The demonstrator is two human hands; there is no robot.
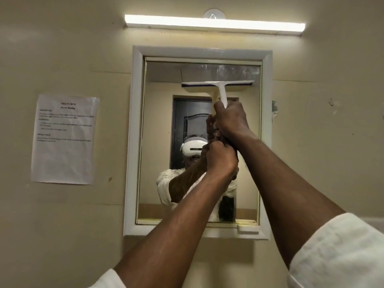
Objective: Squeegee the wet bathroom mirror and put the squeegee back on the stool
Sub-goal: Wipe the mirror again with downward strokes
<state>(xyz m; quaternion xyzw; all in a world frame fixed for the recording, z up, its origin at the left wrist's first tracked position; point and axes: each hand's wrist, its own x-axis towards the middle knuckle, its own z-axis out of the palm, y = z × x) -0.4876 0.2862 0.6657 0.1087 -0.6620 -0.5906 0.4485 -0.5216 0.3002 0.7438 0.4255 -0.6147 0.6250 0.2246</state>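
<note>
A white T-shaped squeegee (218, 85) with a dark rubber blade lies flat against the upper right part of the mirror (158, 125), blade level. My right hand (230, 121) grips its handle from below. My left hand (221, 157) is curled just under the right one, at the handle's lower end or my right wrist; I cannot tell which. Streaky wet glass shows above the blade near the mirror's top edge. The stool is out of view.
The mirror sits in a white frame (135, 142) on a beige wall. A lit tube lamp (214, 23) hangs above it. A printed sheet of paper (64, 140) is stuck to the wall at the left. A small white ledge (247, 227) juts at the frame's lower right.
</note>
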